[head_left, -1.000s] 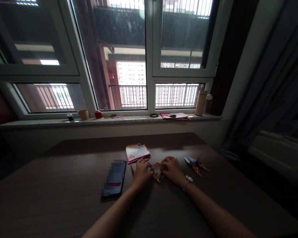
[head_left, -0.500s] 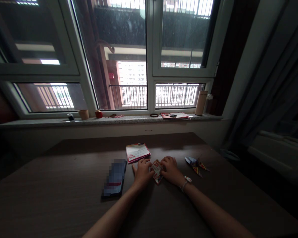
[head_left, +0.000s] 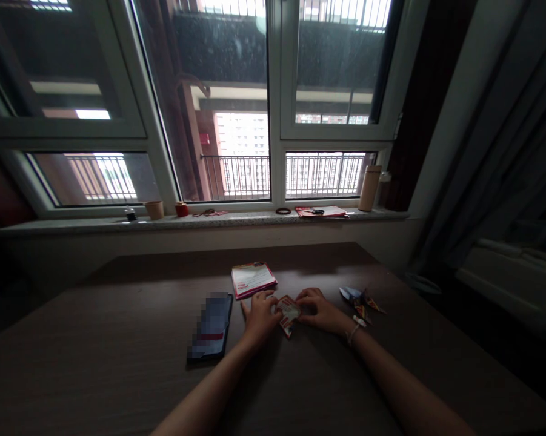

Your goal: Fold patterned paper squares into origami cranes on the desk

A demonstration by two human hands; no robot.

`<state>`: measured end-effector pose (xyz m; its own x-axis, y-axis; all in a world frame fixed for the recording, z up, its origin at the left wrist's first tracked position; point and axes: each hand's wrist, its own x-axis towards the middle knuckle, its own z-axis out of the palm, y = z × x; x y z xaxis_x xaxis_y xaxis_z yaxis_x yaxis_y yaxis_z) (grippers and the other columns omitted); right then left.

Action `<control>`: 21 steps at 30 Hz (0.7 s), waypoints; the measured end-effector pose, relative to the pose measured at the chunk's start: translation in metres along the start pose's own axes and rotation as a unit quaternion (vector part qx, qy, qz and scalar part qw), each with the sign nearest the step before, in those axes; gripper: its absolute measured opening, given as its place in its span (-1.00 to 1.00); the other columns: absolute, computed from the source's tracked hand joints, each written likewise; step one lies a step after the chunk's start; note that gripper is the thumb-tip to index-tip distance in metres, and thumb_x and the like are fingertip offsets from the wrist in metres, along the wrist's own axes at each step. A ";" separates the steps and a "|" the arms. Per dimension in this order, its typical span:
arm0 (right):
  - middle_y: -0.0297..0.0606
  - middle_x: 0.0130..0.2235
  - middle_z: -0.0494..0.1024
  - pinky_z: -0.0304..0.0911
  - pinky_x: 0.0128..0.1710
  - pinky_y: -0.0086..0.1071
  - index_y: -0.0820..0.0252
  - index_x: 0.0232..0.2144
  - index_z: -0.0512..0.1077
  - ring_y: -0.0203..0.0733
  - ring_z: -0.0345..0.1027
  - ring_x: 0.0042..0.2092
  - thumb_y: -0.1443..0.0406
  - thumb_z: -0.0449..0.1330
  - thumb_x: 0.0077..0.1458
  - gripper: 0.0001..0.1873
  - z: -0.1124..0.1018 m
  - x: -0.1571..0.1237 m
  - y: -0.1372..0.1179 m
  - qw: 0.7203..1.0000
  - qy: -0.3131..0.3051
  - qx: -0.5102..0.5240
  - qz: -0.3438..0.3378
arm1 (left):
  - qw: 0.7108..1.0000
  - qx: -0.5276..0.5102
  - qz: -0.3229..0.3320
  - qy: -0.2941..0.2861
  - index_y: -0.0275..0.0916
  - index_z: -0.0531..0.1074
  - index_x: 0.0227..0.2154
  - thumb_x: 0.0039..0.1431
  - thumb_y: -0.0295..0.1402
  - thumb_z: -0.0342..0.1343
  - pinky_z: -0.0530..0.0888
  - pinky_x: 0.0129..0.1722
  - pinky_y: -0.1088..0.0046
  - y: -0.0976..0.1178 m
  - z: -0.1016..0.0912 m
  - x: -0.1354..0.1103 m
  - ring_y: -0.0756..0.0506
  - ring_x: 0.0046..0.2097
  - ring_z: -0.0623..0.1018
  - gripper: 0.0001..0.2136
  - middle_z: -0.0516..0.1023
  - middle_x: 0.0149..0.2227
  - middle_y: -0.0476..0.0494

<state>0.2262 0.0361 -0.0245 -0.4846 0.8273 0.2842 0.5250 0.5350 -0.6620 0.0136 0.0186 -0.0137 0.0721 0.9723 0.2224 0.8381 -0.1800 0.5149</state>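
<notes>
A small folded piece of printed paper [head_left: 289,310], red and white, lies on the dark table between my hands. My left hand [head_left: 260,318] is closed at its left edge, thumb and fingertips pressing it. From the other side, my right hand [head_left: 323,312] has the paper's right edge pinched between thumb and fingers. A bracelet circles the right wrist. Just beyond my left hand is a stack of printed sheets [head_left: 253,280]. Right of my right hand rest folded paper pieces [head_left: 361,301], coloured blue-white, red and yellow.
A phone [head_left: 211,327] lies left of my left forearm. Along the windowsill [head_left: 249,219] stand a paper cup [head_left: 154,210], a red spool-like item [head_left: 182,209] and a tan bottle [head_left: 369,188]. Scissors [head_left: 317,212] lie there on papers. The table's right edge slopes away.
My right hand has shifted a little to the right and turned, with its thumb now more visible. The paper's right side looks bent differently. My left hand has stayed nearly in place.
</notes>
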 end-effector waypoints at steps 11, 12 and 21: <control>-0.19 -0.07 0.48 0.13 0.10 -0.24 0.11 -0.23 0.56 -0.04 0.24 0.05 0.13 0.38 -0.05 -0.69 0.011 0.001 -0.015 0.995 0.041 -0.077 0.044 | 1.000 0.020 -0.003 -0.015 -0.09 0.57 -0.27 0.06 -0.36 0.12 -0.12 0.27 -0.30 0.002 -0.003 -0.001 -0.31 0.22 0.29 -0.81 0.41 0.19 -0.15; -0.20 -0.07 0.48 0.13 0.10 -0.24 0.11 -0.23 0.57 -0.04 0.24 0.05 0.12 0.38 -0.05 -0.68 0.011 0.002 -0.016 0.994 0.042 -0.083 0.049 | 1.000 0.022 -0.004 -0.017 -0.09 0.57 -0.27 0.05 -0.36 0.12 -0.12 0.27 -0.29 0.002 -0.003 -0.001 -0.32 0.23 0.29 -0.81 0.41 0.19 -0.15; -0.21 -0.07 0.47 0.12 0.07 -0.26 0.10 -0.22 0.56 -0.04 0.22 0.04 0.11 0.41 -0.12 -0.62 0.017 0.005 -0.014 0.991 0.046 -0.091 0.087 | 0.999 0.010 -0.011 -0.028 -0.09 0.56 -0.27 0.04 -0.35 0.14 -0.13 0.27 -0.30 0.002 -0.003 0.000 -0.33 0.24 0.29 -0.82 0.41 0.19 -0.11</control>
<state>0.2048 0.0296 -0.0254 -0.3144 0.9176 0.2433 0.7168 0.3975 -0.5729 0.0137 0.0178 -0.0104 0.0829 0.9831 0.1633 0.8507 -0.1551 0.5022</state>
